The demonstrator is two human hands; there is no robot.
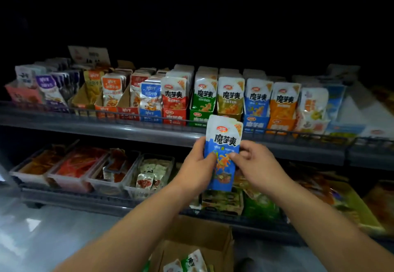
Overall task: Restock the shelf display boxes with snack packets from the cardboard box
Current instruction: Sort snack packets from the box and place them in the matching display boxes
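Both hands hold a small upright stack of blue and white snack packets [223, 143] in front of the upper shelf's edge. My left hand [197, 163] grips the stack's left side, thumb on the front. My right hand [254, 163] pinches its right side. Just above and right stands the blue display box [254, 123] with matching blue packets in it. Beside it are red [174, 116], green [199, 118] and orange [279, 125] display boxes with packets. The cardboard box [204, 242] sits open on the floor at the bottom, with a few packets [187, 262] showing inside.
A wire rail [128, 117] runs along the upper shelf's front. More display boxes of other snacks [110, 92] fill the shelf's left part. The lower shelf holds clear plastic tubs [70, 169] of loose snacks and piled packets [262, 205] on the right.
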